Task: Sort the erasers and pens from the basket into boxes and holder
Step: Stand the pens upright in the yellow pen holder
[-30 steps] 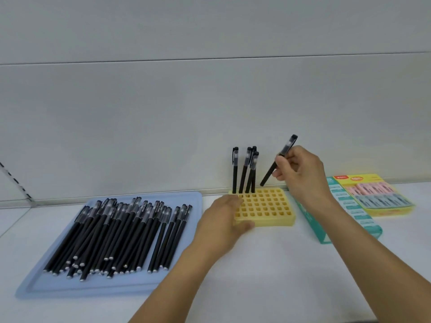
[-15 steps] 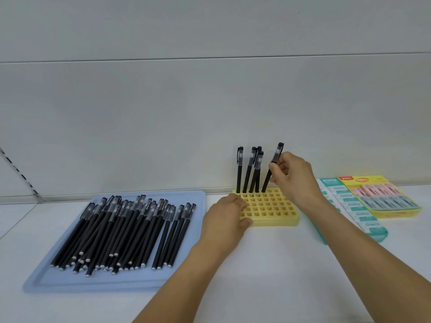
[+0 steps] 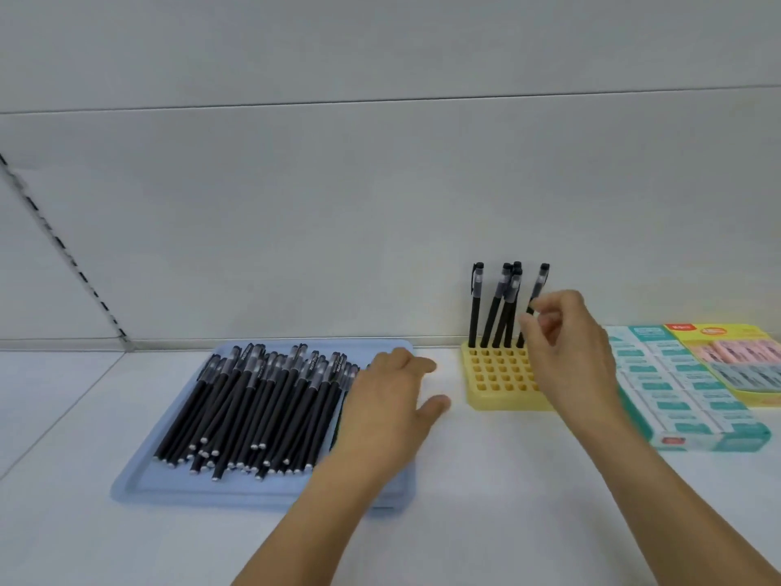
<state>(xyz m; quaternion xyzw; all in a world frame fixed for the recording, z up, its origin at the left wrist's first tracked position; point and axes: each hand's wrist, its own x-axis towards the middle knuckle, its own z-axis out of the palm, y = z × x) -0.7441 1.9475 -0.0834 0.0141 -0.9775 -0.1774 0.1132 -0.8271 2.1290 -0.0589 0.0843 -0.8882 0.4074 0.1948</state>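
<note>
A yellow grid pen holder (image 3: 498,400) stands by the back wall with several black pens (image 3: 491,315) upright in its back row. The rightmost pen (image 3: 541,280) leans in its slot. My right hand (image 3: 570,353) hovers over the holder's right side, fingers loosely curled and spread, thumb tip right beside that pen. My left hand (image 3: 389,399) is flat and open above the right edge of the blue tray (image 3: 253,496), which carries a pile of black pens (image 3: 262,399). It holds nothing.
A teal box of erasers (image 3: 676,399) lies right of the holder. A yellow box (image 3: 739,353) with pink and grey erasers lies behind it. A white wall runs close behind everything. Bare white tabletop lies in front.
My right hand lowered the pen into the holder's back row and loosened its pinch. My left hand left the holder's front corner and moved left to the tray.
</note>
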